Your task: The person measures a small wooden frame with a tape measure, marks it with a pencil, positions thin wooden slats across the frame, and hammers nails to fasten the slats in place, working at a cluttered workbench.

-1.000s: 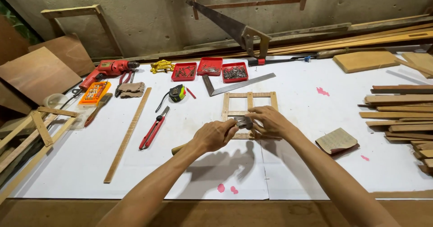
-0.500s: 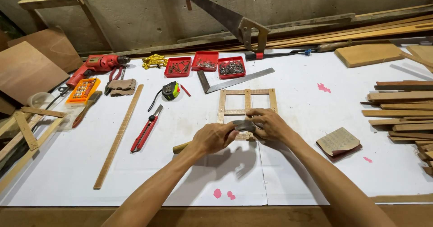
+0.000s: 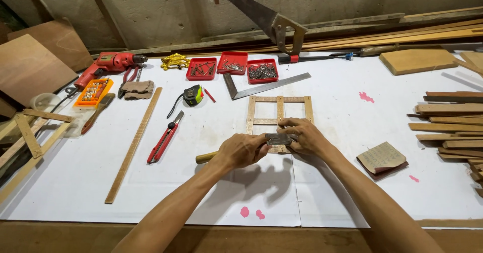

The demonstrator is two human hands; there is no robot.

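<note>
Both hands clamp a hammer head (image 3: 278, 139) on the wooden frame (image 3: 278, 117), mid-tabletop: left hand (image 3: 243, 151) closed around the handle, right hand (image 3: 304, 136) pinching the head.

Three open red trays (image 3: 232, 62) of screws and nails are sitting just behind the steel square (image 3: 266, 86); an orange bit case (image 3: 93, 92) is lying far left of it.

Worktop (image 3: 327, 192): white sheet over wood.
Back: three red trays (image 3: 232, 66), steel square (image 3: 266, 86), drill (image 3: 108, 64).
Middle: wooden frame (image 3: 278, 113), tape measure (image 3: 193, 95).
Left: wooden ruler (image 3: 133, 145).
Right: sandpaper block (image 3: 381, 157), slats (image 3: 448, 124).
</note>
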